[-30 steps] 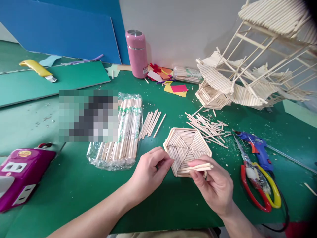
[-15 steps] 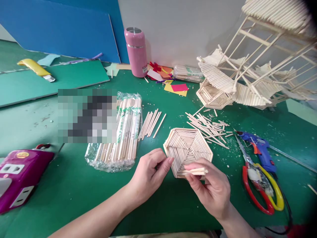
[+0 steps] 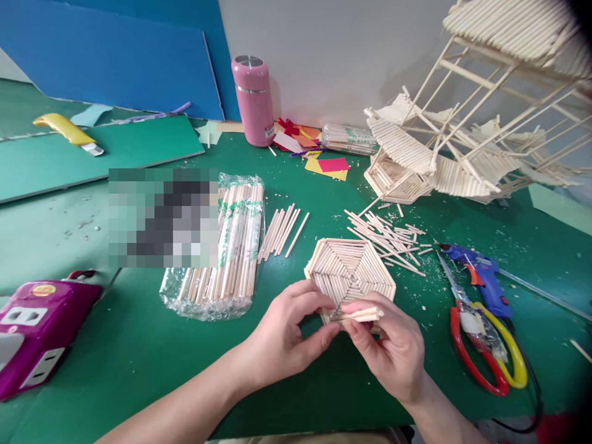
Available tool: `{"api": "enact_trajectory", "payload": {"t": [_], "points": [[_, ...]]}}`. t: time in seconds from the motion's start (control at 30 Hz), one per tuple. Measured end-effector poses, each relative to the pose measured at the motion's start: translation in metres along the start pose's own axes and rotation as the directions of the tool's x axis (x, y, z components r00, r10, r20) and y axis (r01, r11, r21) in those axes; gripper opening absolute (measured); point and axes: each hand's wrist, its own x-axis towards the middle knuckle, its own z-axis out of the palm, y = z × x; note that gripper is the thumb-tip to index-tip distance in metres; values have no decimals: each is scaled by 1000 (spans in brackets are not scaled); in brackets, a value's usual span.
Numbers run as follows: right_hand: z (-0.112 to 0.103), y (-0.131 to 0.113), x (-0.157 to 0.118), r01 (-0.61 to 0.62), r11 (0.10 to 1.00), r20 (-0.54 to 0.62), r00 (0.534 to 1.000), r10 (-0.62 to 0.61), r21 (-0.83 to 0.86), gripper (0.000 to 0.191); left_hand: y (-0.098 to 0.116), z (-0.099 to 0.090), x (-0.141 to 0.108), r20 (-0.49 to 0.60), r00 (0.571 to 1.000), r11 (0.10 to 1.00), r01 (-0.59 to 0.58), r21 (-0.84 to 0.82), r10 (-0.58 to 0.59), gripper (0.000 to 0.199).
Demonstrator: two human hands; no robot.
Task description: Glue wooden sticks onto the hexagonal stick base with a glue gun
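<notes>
"In hand?"
"A few thin pale wooden sticks (image 3: 367, 315), pinched in my right hand (image 3: 393, 354). My left hand (image 3: 289, 330): thumb and forefinger parted, at the near edge of one many-sided pale wooden panel (image 3: 354, 265)."
"To the right?"
"Red-and-yellow-handled metal scissors (image 3: 481, 345), one pair; blue plastic glue gun (image 3: 491, 280), one, red trigger."
"To the left?"
"Clear plastic packet of wooden sticks (image 3: 235, 246), one."

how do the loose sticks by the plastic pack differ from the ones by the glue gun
The left pile lies in a near-parallel row, while the right pile is jumbled and crisscrossed. The left pile has fewer sticks than the right pile. Both are thin, pale sticks.
</notes>
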Motion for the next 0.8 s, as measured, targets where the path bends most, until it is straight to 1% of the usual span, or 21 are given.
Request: {"api": "enact_trajectory", "payload": {"t": [0.07, 0.23, 0.43, 0.5, 0.6, 0.67, 0.7, 0.73, 0.8], "points": [[0, 0, 0, -1, 1000, -3, 1000, 1, 2, 17, 1, 3, 0, 38, 999, 999, -24, 29, 23, 17], [1, -1, 0, -15, 1000, -11, 1000, 15, 27, 15, -2, 11, 2, 58, 998, 996, -37, 87, 32, 17], [3, 0, 3, -32, 996, -2, 999, 32, 80, 14, -3, 11, 4, 58, 997, 995, -48, 86, 43, 18], [3, 1, 2, -49, 993, 8, 999, 48, 109, 17, -4, 10, 4, 59, 997, 996, -57, 70, 53, 18], [1, 0, -1, -91, 987, 13, 996, 90, 129, 30, -4, 10, 4, 74, 995, 997, -66, 49, 63, 15], [-4, 0, -2, -105, 987, -18, 994, 108, 122, 37, -4, 10, 4, 76, 996, 997, -59, 53, 54, 14], [-8, 1, -2, -110, 988, -50, 992, 116, 107, 36, -4, 10, 4, 73, 996, 997, -54, 59, 50, 13], [-14, 3, -2, -120, 990, -97, 987, 128, 80, 31, -4, 10, 5, 69, 996, 997, -56, 61, 52, 14], [-31, 12, -1, -151, 988, -227, 963, 146, -5, 14, -4, 10, 6, 62, 995, 996, -75, 53, 72, 15]]}}
